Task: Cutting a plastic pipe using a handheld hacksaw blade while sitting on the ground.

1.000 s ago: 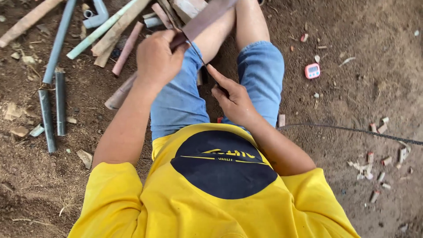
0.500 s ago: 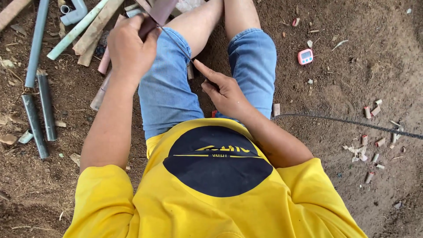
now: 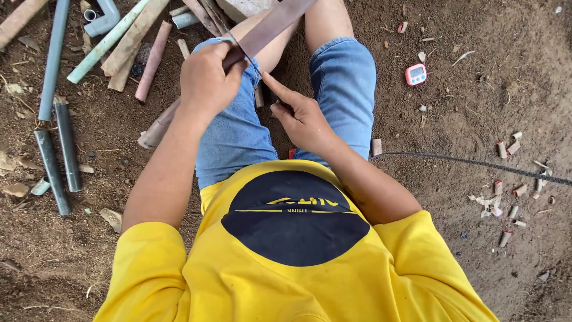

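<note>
— What are we gripping? Our left hand [image 3: 208, 80] is clenched round the near end of a long brown strip [image 3: 271, 27] above our knees.

— And our right hand [image 3: 301, 116] — whether it grips anything, we cannot tell.

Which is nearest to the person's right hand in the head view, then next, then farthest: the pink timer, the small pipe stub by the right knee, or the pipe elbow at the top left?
Measured from the right hand:
1. Small pipe stub, on the dirt just right of the knee.
2. Pink timer, farther right and up.
3. Pipe elbow, far off at the top left, beyond the left hand.
</note>
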